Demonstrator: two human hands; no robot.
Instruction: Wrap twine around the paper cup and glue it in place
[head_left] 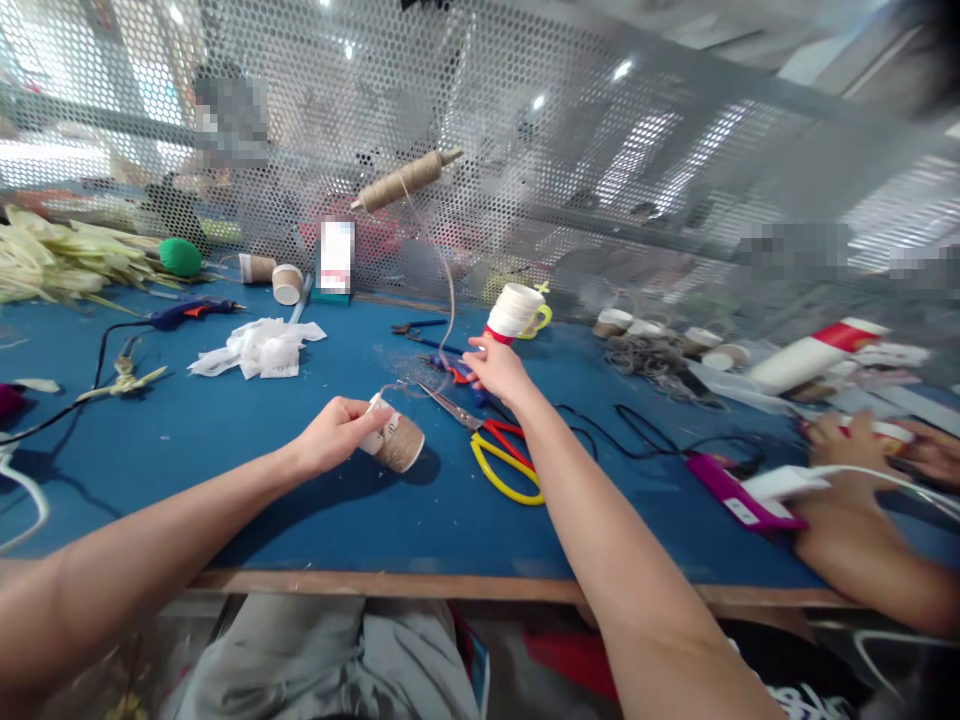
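My left hand [337,432] grips a paper cup [401,443] tilted on its side, its lower part wound with brown twine and its rim white with print. A strand runs from the cup up to the twine spool [405,182] hanging at the mesh. My right hand [499,368] hovers with fingers partly apart above a blue glue gun [474,396] with a red trigger, largely hidden by the hand. Just behind it stands a stack of white paper cups [517,305] with a red band. Scissors [504,462] with yellow and red handles lie open between my arms.
White crumpled tissue [259,347], another glue gun [187,312], a green ball [180,257] and two wrapped cups [287,284] are on the left. At right are grey yarn [646,358], a purple power strip [739,490] with cables, and a co-worker's hands [847,455]. Perforated mesh [570,160] rises behind.
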